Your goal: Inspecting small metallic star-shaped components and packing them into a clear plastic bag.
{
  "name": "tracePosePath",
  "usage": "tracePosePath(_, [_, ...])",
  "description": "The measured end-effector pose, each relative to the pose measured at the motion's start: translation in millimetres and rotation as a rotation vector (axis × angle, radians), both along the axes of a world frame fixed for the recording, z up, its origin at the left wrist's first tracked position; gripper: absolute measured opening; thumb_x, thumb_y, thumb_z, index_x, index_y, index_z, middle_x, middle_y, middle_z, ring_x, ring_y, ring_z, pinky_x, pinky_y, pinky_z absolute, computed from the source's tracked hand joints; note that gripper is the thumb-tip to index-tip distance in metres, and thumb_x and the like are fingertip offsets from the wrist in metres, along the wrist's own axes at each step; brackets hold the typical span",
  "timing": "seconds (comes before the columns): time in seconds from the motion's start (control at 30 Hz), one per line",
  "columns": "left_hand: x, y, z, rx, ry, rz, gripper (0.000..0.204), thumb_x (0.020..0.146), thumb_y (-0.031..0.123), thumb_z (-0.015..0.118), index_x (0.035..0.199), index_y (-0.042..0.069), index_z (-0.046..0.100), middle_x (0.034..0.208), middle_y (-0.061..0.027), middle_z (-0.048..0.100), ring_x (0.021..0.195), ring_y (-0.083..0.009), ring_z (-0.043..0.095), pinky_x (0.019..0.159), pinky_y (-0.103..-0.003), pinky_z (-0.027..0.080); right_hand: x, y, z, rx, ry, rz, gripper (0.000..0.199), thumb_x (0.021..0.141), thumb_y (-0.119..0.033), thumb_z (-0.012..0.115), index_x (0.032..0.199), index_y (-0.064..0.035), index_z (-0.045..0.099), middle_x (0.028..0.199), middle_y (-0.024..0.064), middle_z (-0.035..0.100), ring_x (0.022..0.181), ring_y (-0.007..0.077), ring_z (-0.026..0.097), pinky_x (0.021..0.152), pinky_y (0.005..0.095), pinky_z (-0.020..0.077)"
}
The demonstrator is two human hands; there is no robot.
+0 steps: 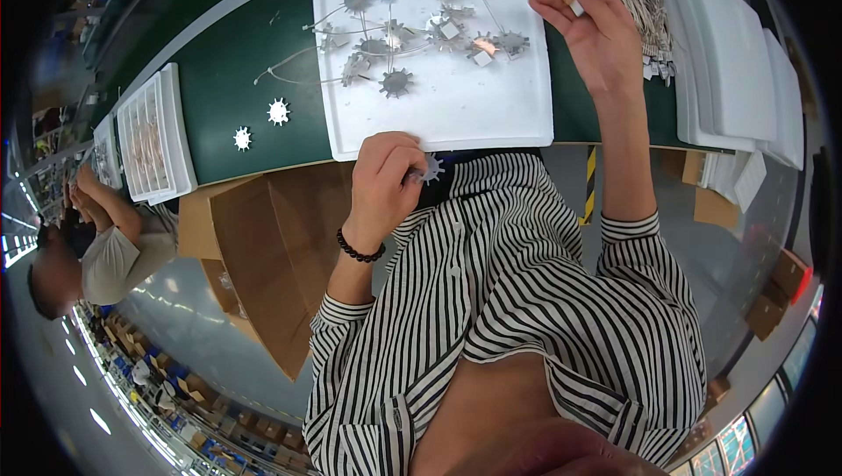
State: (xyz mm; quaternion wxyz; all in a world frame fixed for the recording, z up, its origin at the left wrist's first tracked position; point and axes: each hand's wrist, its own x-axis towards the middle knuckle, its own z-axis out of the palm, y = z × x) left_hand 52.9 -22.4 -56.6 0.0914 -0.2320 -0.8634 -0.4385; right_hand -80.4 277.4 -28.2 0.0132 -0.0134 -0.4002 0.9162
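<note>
My left hand (384, 180), a dark bead bracelet at its wrist, is at the near edge of a white foam tray (438, 123). Its fingers are closed on a toothed metal disc (431, 168), which sticks out past the fingertips. Beyond the tray's far right corner, my right hand (603, 33) is raised, thumb and fingers pinching a small white block (575, 7) that seems to have thin wires. On the tray lie several toothed metal discs (396, 82) with wires, some carrying white blocks. Two loose discs (278, 111) lie left of it on the green table.
A bundle of wired white connectors (647, 20) lies at the far right, beside stacked white foam trays (737, 64). A divided white tray (149, 134) stands at left, near a co-worker (132, 248). An open cardboard box (281, 257) sits below the table edge.
</note>
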Motion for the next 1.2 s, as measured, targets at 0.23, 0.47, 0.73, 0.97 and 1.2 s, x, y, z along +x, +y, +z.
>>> tracePosePath(0.23, [7,12,0,0.077,0.04,0.111,0.025,0.064,-0.011,0.068,0.082,0.006,0.062,0.095,-0.0053,0.067,0.095,-0.0263,0.065,0.084,-0.035,0.052,-8,28,43,0.277,0.079,-0.228,0.032,0.094,-0.01,0.068,0.123,-0.0005,0.057,0.101,0.014,0.067,0.086,0.0224,0.067,0.081,0.0297,0.0559])
tracePosePath(0.47, [19,35,31,0.363,-0.213,0.449,0.02,0.081,-0.008,0.072,0.094,0.004,0.063,0.088,-0.0061,0.066,0.09,-0.0185,0.066,0.078,-0.03,0.053,54,79,-3,1.303,0.194,-0.081,0.02,0.094,-0.004,0.064,0.114,-0.0013,0.068,0.114,0.0092,0.068,0.099,0.0222,0.063,0.09,0.0308,0.0502])
tracePosePath(0.73, [0,61,52,0.721,-0.603,0.626,0.022,0.093,0.002,0.072,0.112,-0.001,0.063,0.093,-0.0101,0.067,0.087,-0.0144,0.066,0.076,-0.025,0.054,45,51,-14,1.599,0.533,-0.105,0.026,0.086,-0.002,0.07,0.112,-0.0025,0.07,0.111,0.0082,0.068,0.099,0.0247,0.063,0.088,0.0326,0.0498])
tracePosePath(0.97, [-3,68,49,0.932,-0.664,0.513,0.029,0.099,0.005,0.064,0.126,-0.003,0.061,0.102,-0.0128,0.069,0.088,-0.016,0.066,0.081,-0.025,0.055,48,57,-8,1.653,0.741,0.068,0.022,0.088,-0.001,0.068,0.11,-0.0021,0.068,0.113,0.0078,0.065,0.102,0.0253,0.06,0.087,0.0333,0.0494])
tracePosePath(1.2, [-6,71,59,0.802,-0.683,0.457,0.035,0.101,0.004,0.057,0.134,-0.007,0.057,0.117,-0.016,0.067,0.099,-0.0171,0.064,0.084,-0.025,0.053,50,55,-16,1.863,0.958,0.173,0.016,0.089,-0.001,0.066,0.105,-0.0022,0.064,0.109,0.0079,0.061,0.1,0.0254,0.057,0.085,0.0338,0.0484])
